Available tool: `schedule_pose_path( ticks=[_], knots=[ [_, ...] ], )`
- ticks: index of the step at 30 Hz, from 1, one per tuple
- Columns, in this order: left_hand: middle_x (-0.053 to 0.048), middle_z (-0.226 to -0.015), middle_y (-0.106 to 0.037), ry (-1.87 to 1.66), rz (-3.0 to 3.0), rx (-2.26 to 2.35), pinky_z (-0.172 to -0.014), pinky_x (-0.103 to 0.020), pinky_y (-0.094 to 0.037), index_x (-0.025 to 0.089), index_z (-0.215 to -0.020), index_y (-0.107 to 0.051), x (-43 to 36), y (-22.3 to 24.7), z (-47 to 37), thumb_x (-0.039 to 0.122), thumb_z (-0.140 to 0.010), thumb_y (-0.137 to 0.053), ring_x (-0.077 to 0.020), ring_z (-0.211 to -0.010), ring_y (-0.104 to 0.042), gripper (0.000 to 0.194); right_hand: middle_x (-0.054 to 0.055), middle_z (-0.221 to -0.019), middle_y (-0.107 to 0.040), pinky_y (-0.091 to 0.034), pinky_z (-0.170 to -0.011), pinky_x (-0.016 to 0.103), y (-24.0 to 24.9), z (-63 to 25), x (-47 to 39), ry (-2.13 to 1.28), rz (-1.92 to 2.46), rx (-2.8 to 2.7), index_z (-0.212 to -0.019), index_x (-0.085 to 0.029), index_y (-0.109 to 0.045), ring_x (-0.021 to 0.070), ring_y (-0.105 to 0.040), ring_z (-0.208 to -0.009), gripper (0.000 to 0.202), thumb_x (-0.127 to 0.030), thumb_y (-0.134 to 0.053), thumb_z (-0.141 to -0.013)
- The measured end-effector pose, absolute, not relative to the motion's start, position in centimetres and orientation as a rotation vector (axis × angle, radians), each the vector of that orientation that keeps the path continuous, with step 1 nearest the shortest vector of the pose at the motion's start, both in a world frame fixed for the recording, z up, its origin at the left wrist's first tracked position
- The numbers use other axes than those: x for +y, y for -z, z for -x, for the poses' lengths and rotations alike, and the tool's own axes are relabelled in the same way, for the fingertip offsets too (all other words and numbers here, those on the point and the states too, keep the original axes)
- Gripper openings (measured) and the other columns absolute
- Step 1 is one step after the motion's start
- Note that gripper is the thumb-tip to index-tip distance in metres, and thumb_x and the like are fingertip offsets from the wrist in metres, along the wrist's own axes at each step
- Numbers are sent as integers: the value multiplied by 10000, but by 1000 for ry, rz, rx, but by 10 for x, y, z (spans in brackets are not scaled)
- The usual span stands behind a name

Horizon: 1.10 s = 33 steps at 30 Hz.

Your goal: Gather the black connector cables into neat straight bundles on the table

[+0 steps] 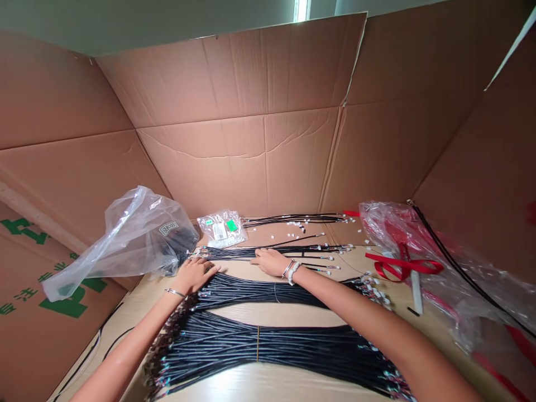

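From the head view, our only one, we have both hands down at the loose row of thin black cables with small white plug ends (234, 253), which runs right under our fingertips. Our left hand (195, 274) lies over the row's left ends, thumb standing away from the fingers; whether those fingers pinch a cable, we cannot tell. Our right hand (270, 262) has its fingers curled down at the middle of the row, and again we cannot see whether they are clamped on a strand or only resting. The step in hand looks like lining up these loose cables, and the next move, we judge, calls for a light grip that keeps the plugs from snagging. Nearer us than the fingers sits a thick black cable bundle with a thin pale tie (251, 291), and nearer again a wider black cable bundle with a brownish band (226, 340). Just beyond our fingers lies a small clear plastic bag with green labels (223, 228); left of the left fingers slumps a large clear plastic bag (138, 240), and well right of the right fingers, a looped red ribbon (402, 267).
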<state>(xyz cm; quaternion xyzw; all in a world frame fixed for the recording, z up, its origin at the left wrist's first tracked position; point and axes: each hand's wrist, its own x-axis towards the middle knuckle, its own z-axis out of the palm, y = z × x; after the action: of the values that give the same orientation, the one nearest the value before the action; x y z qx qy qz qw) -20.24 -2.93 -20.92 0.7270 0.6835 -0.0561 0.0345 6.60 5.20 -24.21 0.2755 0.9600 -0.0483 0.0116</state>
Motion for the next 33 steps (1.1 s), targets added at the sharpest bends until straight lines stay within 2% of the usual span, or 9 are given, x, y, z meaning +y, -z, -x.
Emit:
schedule_pose_path(
  ticks=[5, 9, 13, 15, 17, 21, 25, 29, 33],
  knots=[
    [-109, -1265, -657, 211, -2249, 2146, -1063, -431, -351, 195, -1089, -708, -28, 211, 219, 461, -980, -337, -291, -1294, -479, 469, 132, -1084, -590, -390, -915, 373, 250, -61, 60, 58, -1001, 3052, -1282, -298, -638, 244, -517, -1099, 458, -127, -348, -972],
    [-93, -1312, -624, -14, -2364, 2022, -1091, -472, -335, 208, -1194, -659, -41, 218, 213, 513, -993, -286, -285, -1298, -475, 522, 136, -1108, -603, -407, -940, 355, 236, -74, 60, 475, -1049, 3010, -1245, -212, -664, 240, -540, -1098, 369, -230, -416, -972],
    [-79, -1453, -512, -109, -2507, 1666, -1146, -507, -263, 269, -1409, -484, -62, 226, 194, 662, -898, -431, -297, -1359, -421, 647, 119, -1157, -627, -439, -932, 346, 217, -102, 36, 881, -1032, 2903, -1294, -179, -616, 242, -581, -1073, 437, -373, -529, -912],
    [-104, -1479, -479, -38, -2556, 1576, -1164, -541, -214, 251, -1450, -426, -69, 229, 180, 684, -813, -552, -328, -1376, -398, 780, 127, -1231, -609, -424, -971, 394, 213, -118, 16, 812, -956, 2783, -1328, -196, -586, 299, -554, -1146, 613, -458, -676, -781],
    [-129, -1445, -509, 36, -2566, 1574, -1153, -537, -243, 215, -1437, -434, -70, 230, 166, 591, -784, -640, -334, -1337, -444, 781, 148, -1282, -580, -407, -990, 433, 215, -131, -4, 661, -979, 2692, -1359, -196, -547, 334, -538, -1176, 725, -396, -746, -691],
    [-151, -1243, -633, 160, -2550, 1614, -1029, -445, -416, 156, -1265, -580, -57, 224, 146, 397, -706, -715, -328, -1149, -587, 624, 165, -1285, -578, -415, -963, 414, 225, -138, -23, 459, -1136, 2685, -1351, -158, -520, 309, -559, -1156, 667, -160, -654, -697],
    [-136, -1097, -697, 305, -2576, 1511, -906, -397, -489, 155, -1199, -623, -36, 216, 138, 385, -635, -722, -323, -1014, -658, 617, 140, -1197, -652, -453, -873, 385, 226, -137, -11, 435, -1115, 2671, -1284, -160, -566, 314, -601, -1091, 670, -206, -724, -634],
    [-109, -1033, -727, 366, -2565, 1567, -827, -365, -505, 186, -1179, -642, -20, 212, 136, 397, -680, -711, -304, -946, -685, 547, 124, -1249, -638, -428, -928, 414, 221, -145, 4, 424, -1251, 2635, -1235, -188, -615, 323, -575, -1140, 579, -332, -741, -689],
    [-161, -1191, -668, 251, -2614, 1695, -968, -434, -450, 155, -1207, -615, -21, 210, 137, 372, -760, -707, -335, -1112, -619, 505, 176, -1293, -585, -367, -1002, 467, 213, -154, -13, 124, -1483, 2688, -1259, -130, -598, 342, -502, -1213, 502, -301, -691, -796]
  ],
)
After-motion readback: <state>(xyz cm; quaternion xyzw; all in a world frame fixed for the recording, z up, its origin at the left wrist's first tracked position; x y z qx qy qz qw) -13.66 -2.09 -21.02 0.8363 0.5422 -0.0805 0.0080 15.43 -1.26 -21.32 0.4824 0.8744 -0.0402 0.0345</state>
